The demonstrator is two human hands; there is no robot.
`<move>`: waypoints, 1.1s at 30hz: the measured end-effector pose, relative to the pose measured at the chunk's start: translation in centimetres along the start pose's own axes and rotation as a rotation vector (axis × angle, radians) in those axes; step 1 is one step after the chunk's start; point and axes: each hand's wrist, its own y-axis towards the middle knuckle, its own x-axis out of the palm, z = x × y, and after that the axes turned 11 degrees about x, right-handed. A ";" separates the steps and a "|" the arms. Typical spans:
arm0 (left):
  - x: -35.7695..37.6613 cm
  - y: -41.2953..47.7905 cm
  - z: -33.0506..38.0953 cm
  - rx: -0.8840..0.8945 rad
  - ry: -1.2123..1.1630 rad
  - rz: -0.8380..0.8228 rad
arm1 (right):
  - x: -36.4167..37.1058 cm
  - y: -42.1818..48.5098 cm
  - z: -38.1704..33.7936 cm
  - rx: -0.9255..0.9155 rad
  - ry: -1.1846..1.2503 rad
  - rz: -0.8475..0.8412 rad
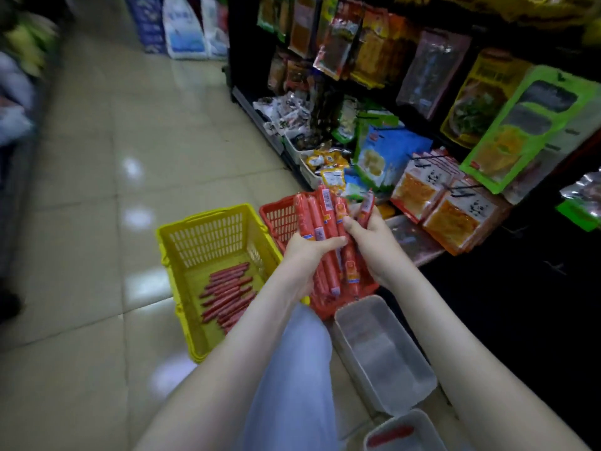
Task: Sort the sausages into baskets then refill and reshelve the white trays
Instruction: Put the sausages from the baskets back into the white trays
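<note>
Both hands hold a bundle of red-wrapped sausages (320, 219) above the red basket (279, 216). My left hand (304, 255) grips the bundle from the left, thumb across the front. My right hand (370, 236) grips it from the right and pinches one more sausage. The yellow basket (182, 242) to the left holds several thin dark-red sausages (227, 292) on its bottom. A white tray (419, 375) sits on the floor near my right forearm, nothing visible inside. A second white tray (380, 432) at the bottom edge holds one red sausage (390, 436).
A dark shelf unit (247, 102) with hanging snack packets (445, 203) runs along the right side. Beige tiled floor (97, 190) stretches left and ahead. My knee in light fabric (292, 369) lies between the baskets and the trays. Blue and white bags (185, 27) stand at the aisle's far end.
</note>
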 end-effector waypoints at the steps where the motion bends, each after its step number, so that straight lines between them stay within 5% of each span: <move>1: -1.5 0.5 0.5 0.008 -0.011 0.044 | 1.5 1.0 0.0 0.008 -0.039 -0.073; 7: -12.4 4.4 1.5 -0.023 -0.006 0.329 | 10.7 8.3 2.8 0.078 -0.112 -0.425; 16: -27.3 10.0 -4.5 -0.098 0.042 0.710 | 19.0 20.9 21.9 -0.099 -1.094 -0.606; 24: -32.2 15.2 -11.6 -0.158 0.025 0.788 | 22.9 24.8 33.2 -0.243 -1.498 -0.837; 29: -33.1 16.3 -14.0 -0.192 -0.016 0.765 | 22.6 26.4 33.7 -0.189 -1.382 -0.663; 33: -32.9 16.5 -15.1 -0.198 -0.050 0.726 | 21.8 27.5 30.5 0.051 -0.602 -0.426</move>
